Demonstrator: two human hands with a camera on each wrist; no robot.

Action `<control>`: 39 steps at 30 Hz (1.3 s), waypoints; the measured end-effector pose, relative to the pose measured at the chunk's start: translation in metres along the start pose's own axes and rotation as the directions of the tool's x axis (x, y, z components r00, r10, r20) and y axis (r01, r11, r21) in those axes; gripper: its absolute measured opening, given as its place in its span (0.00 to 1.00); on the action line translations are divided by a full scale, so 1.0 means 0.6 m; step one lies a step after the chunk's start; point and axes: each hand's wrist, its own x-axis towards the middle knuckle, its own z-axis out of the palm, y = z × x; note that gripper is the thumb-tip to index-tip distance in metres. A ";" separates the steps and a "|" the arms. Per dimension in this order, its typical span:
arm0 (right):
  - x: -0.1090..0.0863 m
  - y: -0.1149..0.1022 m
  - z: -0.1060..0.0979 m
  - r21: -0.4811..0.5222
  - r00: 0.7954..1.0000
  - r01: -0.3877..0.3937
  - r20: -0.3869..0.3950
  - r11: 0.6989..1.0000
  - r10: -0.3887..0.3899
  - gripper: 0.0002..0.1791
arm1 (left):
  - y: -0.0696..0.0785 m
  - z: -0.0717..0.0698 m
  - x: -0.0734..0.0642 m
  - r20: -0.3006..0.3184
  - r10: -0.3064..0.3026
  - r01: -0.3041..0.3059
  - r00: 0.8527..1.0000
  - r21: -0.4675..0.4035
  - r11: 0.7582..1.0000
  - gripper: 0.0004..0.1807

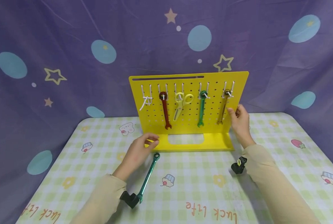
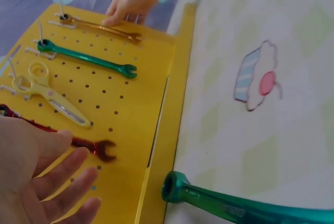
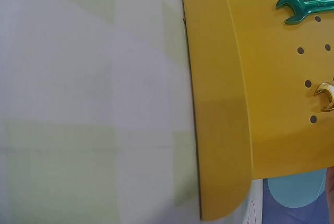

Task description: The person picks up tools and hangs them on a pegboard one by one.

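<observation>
A yellow pegboard (image 1: 187,129) stands upright on the table, tilted back a little. At its right edge my right hand (image 1: 240,124) grips the board, thumb on the front face and fingers behind. My left hand (image 1: 139,149) is over the left end of the board's base, fingers loosely bent with nothing between them. Below it, a teal-green wrench (image 1: 148,179) lies on the tablecloth. From the board's white hooks hang a red wrench (image 1: 165,110), yellow scissors (image 1: 179,107), a green wrench (image 1: 201,109) and a gold wrench (image 1: 223,107).
The leftmost white hook (image 1: 146,99) carries no tool. A green-checked tablecloth (image 1: 194,193) covers the table, and a purple curtain (image 1: 155,56) hangs right behind the board. Each wrist wears a small black camera (image 1: 239,165).
</observation>
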 end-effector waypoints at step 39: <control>-0.002 -0.004 0.003 0.009 0.999 0.007 -0.037 1.000 -0.007 0.17 | -0.066 0.011 -0.096 0.161 -0.114 0.082 0.980 0.190 0.978 0.24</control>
